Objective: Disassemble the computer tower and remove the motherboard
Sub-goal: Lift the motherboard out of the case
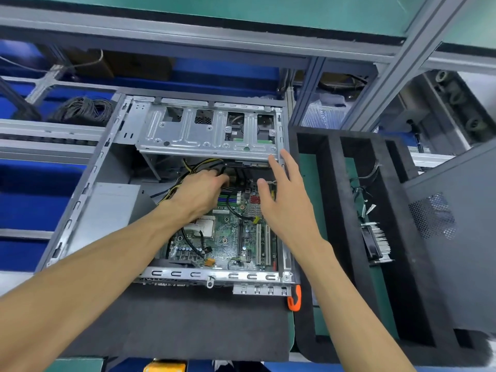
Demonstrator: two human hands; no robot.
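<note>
An open computer tower [80,200] lies on its side on a dark mat, its green motherboard [228,237] exposed inside. A silver drive cage [209,130] spans the far end of the case. My left hand [201,191] reaches under the cage and its curled fingers grip a bundle of black and yellow cables [198,163] at the board's far edge. My right hand [284,200] hovers over the right side of the board with fingers spread, holding nothing. The grey power supply [112,205] sits at the case's left.
A black foam tray [335,210] at the right holds a removed heatsink [375,242] and loose cables. The grey side panel [451,237] leans at far right. An orange latch [294,299] sticks out at the case's near corner. Shelf frames and coiled cables lie behind.
</note>
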